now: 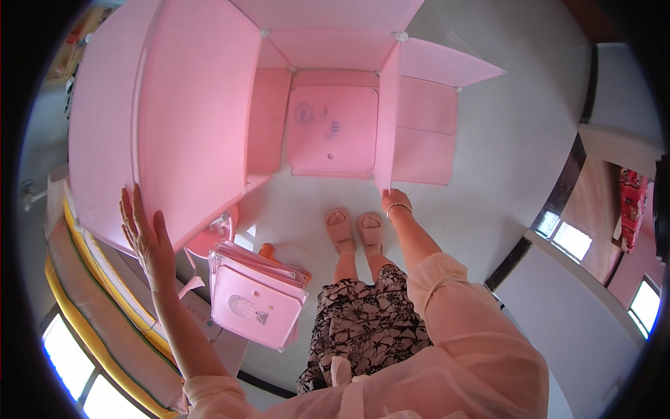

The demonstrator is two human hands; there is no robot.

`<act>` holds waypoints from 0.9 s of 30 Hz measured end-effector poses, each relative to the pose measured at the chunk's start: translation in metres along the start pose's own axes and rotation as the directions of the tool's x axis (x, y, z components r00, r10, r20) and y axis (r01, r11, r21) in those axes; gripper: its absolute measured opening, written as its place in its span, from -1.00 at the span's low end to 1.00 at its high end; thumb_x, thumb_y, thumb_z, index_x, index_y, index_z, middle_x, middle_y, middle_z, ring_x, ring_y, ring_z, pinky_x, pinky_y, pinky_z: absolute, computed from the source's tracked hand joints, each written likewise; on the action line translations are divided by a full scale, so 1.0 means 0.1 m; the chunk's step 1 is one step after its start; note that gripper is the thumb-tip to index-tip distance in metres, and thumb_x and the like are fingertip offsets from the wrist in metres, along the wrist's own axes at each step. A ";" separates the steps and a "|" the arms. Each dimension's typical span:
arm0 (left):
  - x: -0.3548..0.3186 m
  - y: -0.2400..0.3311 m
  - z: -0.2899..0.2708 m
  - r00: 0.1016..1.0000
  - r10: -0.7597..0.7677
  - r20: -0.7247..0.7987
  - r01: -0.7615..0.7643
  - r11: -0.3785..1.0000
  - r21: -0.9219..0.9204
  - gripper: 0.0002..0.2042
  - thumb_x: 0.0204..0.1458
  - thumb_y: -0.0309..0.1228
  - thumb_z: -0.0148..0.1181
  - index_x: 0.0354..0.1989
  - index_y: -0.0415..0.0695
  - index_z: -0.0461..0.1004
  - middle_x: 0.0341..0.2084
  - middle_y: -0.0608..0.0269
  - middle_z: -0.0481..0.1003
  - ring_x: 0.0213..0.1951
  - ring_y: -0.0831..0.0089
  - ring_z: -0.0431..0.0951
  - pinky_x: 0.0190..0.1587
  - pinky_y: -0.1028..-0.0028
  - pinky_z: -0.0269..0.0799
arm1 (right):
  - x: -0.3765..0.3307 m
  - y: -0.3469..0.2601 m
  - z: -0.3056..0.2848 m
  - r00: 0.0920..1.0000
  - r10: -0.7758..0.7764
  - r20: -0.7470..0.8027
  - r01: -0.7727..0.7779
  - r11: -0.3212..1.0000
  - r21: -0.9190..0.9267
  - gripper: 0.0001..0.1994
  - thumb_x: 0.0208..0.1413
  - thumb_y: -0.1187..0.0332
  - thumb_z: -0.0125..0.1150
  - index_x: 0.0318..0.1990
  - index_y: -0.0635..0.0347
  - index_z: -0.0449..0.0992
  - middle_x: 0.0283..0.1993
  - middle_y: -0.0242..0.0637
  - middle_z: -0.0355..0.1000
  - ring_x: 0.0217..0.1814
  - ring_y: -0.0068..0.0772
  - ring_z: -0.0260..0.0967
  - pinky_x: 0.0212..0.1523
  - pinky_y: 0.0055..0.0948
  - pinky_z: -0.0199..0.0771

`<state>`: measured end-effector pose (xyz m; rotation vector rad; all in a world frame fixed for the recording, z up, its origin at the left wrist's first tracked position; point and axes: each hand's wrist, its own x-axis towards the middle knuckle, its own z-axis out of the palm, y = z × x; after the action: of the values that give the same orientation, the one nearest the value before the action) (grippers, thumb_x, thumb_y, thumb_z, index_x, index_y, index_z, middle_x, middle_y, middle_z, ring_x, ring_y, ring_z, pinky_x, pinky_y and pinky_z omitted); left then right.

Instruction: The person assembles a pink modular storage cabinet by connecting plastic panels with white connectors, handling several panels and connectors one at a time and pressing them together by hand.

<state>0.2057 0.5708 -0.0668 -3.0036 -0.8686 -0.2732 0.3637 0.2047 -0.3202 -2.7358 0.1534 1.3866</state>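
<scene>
In front of me stands a partly built pink panel cabinet [335, 49], its panels joined by white corner connectors [400, 36]. My left hand [148, 237] lies stretched out against the edge of the large left part [195, 105], fingers extended and not wrapped round it. At the near lower corner of an upright pink panel [388, 119], my right hand [396, 200] is closed on the edge. Right of that panel, more pink panels [426, 133] form an open-sided section. A pink panel with a printed picture [331, 133] shows inside the middle opening.
Beside my left forearm sits a stack of pink panels [258, 300]. A pink basin [222, 234] with small white pieces and an orange object [267, 249] are near it. Thick yellow-edged mattresses [105, 314] lie at the left. A doorway [593, 202] opens at the right.
</scene>
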 end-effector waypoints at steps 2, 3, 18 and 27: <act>-0.04 0.08 -0.13 1.000 -0.009 -0.011 0.009 1.000 -0.005 -0.60 0.03 -0.30 -0.23 0.09 0.11 0.00 0.09 0.24 -0.01 0.13 0.19 -0.07 0.08 0.05 -0.20 | -0.11 0.00 -0.13 0.999 -0.029 -0.015 0.029 1.000 -0.001 -0.63 0.00 0.13 -0.26 -0.30 0.21 0.40 -0.22 -0.05 0.33 -0.13 -0.10 0.26 -0.13 -0.24 0.26; -0.07 0.14 -0.19 1.000 -0.016 -0.015 0.016 1.000 -0.010 -0.61 0.03 -0.30 -0.24 0.09 0.12 0.00 0.09 0.25 -0.01 0.14 0.19 -0.08 0.08 0.05 -0.21 | -0.17 0.00 -0.18 0.998 -0.054 -0.025 0.054 0.999 -0.002 -0.63 0.00 0.14 -0.25 -0.30 0.22 0.40 -0.23 -0.05 0.33 -0.13 -0.10 0.26 -0.13 -0.24 0.25; -0.32 0.79 -0.41 0.997 -0.009 -0.081 0.025 0.981 0.192 -0.88 -0.12 -0.43 -0.03 -0.37 -0.11 0.32 0.11 0.17 -0.06 0.15 0.18 -0.12 0.09 0.08 -0.24 | -0.38 0.43 -0.33 0.985 -0.168 -0.030 0.169 0.985 0.036 -0.63 -0.04 0.20 -0.26 -0.47 0.38 0.37 -0.60 -0.08 0.36 -0.64 -0.29 0.35 -0.46 -0.34 0.36; -0.92 1.74 0.06 0.950 -0.005 0.312 0.162 0.862 -0.481 -0.91 -0.18 -0.53 -0.05 -0.51 -0.24 0.20 -0.58 -0.03 0.27 -0.57 0.07 0.34 -0.61 0.28 0.26 | -0.76 0.40 -0.29 0.995 -0.055 0.078 0.060 0.996 -0.069 -0.57 -0.05 0.13 -0.28 -0.26 0.31 0.36 -0.20 0.00 0.31 -0.10 -0.13 0.24 -0.09 -0.29 0.21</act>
<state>0.2223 0.3753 -0.0805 -3.5674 -1.1066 -0.0377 0.3371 0.1667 -0.2426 -2.7151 0.0207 1.5061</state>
